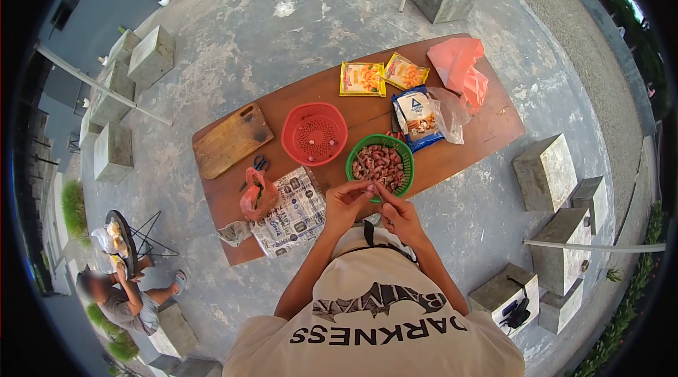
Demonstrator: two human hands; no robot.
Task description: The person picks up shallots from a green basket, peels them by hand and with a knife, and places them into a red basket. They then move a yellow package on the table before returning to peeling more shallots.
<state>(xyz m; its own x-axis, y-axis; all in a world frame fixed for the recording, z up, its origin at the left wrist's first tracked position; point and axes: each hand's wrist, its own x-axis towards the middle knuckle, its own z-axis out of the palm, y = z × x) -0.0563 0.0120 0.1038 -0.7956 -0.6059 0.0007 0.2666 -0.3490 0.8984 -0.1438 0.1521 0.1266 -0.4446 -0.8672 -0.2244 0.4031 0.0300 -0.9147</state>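
My left hand and my right hand meet at the near rim of a green basket full of small red shallots. Their fingertips pinch together around one small pinkish shallot, partly hidden by the fingers. Left of the basket is a red colander with a few shallots at its bottom. Printed newspaper lies to the left of my left hand, with an orange-red plastic bag on its edge and dark-handled scissors beyond.
A wooden cutting board lies on the table's left. Yellow packets, a blue-white packet and a pink plastic bag are at the back right. A person sits at lower left; concrete blocks stand around.
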